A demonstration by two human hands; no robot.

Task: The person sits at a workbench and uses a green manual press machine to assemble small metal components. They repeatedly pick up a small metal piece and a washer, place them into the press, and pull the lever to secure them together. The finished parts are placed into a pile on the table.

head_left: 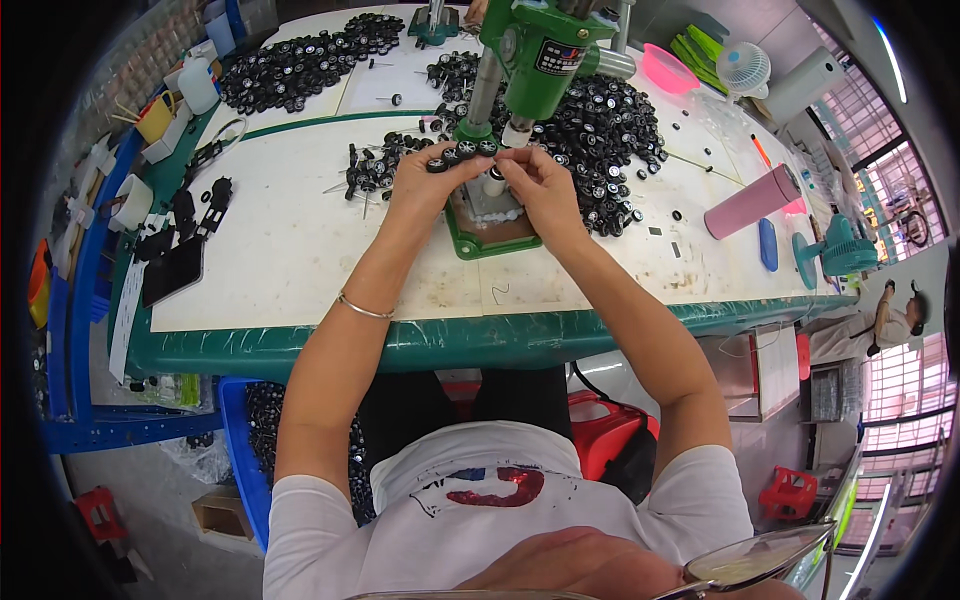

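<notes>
My left hand [425, 182] is closed around several small black toy wheels [466, 149] with silvery hubs, lined up along its fingers. My right hand [545, 190] pinches at the top of a short pale post on the press base; its fingertips hide what is between them. Both hands meet under the ram of a green bench press [545, 62], just in front of its column. The press stands on a green-rimmed base [480, 246]. Loose wheels on thin metal axles [368, 172] lie left of my left hand.
Behind the press spreads a large heap of black wheels [610, 130], with another heap [300, 70] at the far left. A pink tumbler [752, 202], a blue case [767, 245] and a teal fan [845, 247] stand right. A phone [173, 272] lies left. A blue bin [245, 455] sits below.
</notes>
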